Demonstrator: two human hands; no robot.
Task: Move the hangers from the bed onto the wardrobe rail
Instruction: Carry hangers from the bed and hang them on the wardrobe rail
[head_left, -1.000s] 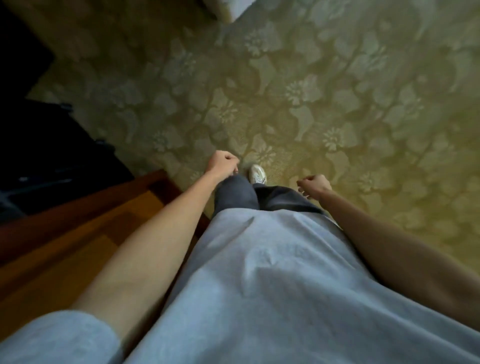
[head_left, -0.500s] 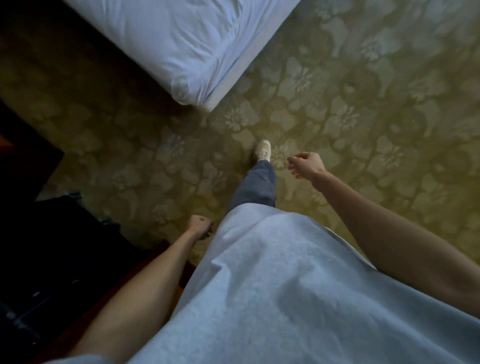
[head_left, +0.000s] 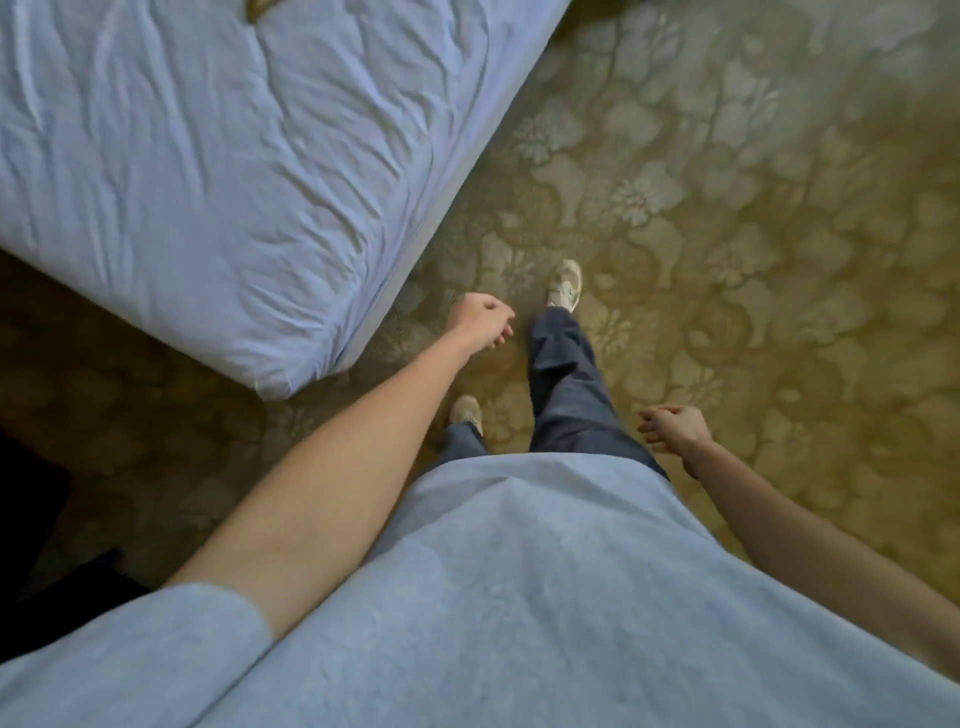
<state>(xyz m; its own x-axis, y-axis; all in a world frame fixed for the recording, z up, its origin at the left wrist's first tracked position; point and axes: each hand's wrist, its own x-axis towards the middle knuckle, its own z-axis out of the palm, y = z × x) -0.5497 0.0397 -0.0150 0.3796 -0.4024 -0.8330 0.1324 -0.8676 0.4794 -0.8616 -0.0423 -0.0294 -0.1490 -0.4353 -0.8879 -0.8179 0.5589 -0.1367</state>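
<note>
Fetch leg, I judge: my left grip (head_left: 480, 322) and right grip (head_left: 672, 428) hang loosely curled, empty, near the bed (head_left: 208, 182) at 10 o'clock. A brown tip at 11 o'clock may be a hanger (head_left: 258, 9); next I must reach it.

our left hand (head_left: 480, 322) loosely curled near the bed (head_left: 208, 182) corner, our right hand (head_left: 672, 428) curled too, floral carpet (head_left: 753, 234) underfoot

Left hand (head_left: 480, 322): extended forward on a straight, bare forearm, fingers loosely curled, holding nothing. Right hand (head_left: 672, 428): drawn back beside the hip, fingers loosely curled, holding nothing.
</note>
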